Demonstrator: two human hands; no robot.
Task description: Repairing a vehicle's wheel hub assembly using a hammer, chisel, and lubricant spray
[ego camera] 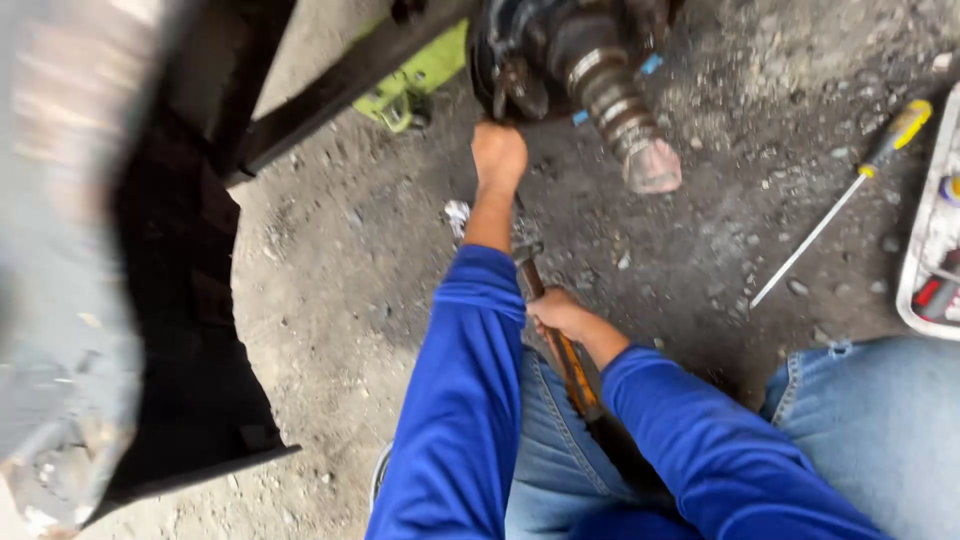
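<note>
On the gritty ground, a dark vehicle panel (190, 330) crowds your left side. Your left hand (498, 155) is clenched in a fist against the black hub assembly (520, 60), beside the ribbed axle boot (615, 100). Your right hand (557, 313) is wrapped around a wooden-handled hammer (560, 340) over your lap. Rightward lie a yellow-handled screwdriver (840, 200) and a tool tray (935, 250).

even daylight, soft shadows, blurred left edge

What is gripped by the left hand (498, 155) is hidden in its fist. The hammer (556, 335) head is partly covered by the left sleeve (460, 390). The tray (915, 270) far right of the right hand (556, 316) is cut off.
</note>
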